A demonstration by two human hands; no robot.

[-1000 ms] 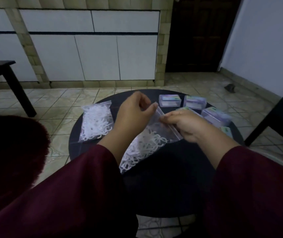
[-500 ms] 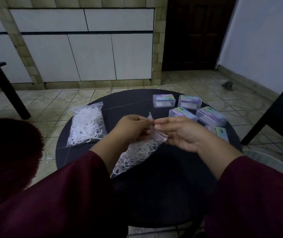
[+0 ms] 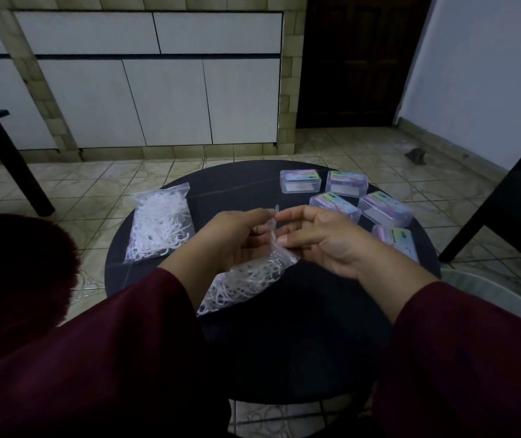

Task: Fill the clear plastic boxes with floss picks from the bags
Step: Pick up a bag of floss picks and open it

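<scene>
A: Colours? Counter point(image 3: 164, 270) black, round top. Sleeves point(image 3: 120, 352) dark maroon.
B: Floss picks point(image 3: 161, 222) white in clear bags. Boxes point(image 3: 300, 181) clear, lids pastel purple-green.
A: Floor point(image 3: 101, 181) beige marbled tile, cabinets point(image 3: 164, 99) white.

left grip point(image 3: 237, 235), right grip point(image 3: 319, 238), fingertips pinching

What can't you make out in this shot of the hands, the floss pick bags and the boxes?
- Head view: whether the held bag is open; the left hand and right hand cover its top.
- Head view: the nearest box, partly behind the right wrist.
- Head view: box label print, too small and dim.
- Head view: whether the boxes hold picks, unclear.
</scene>
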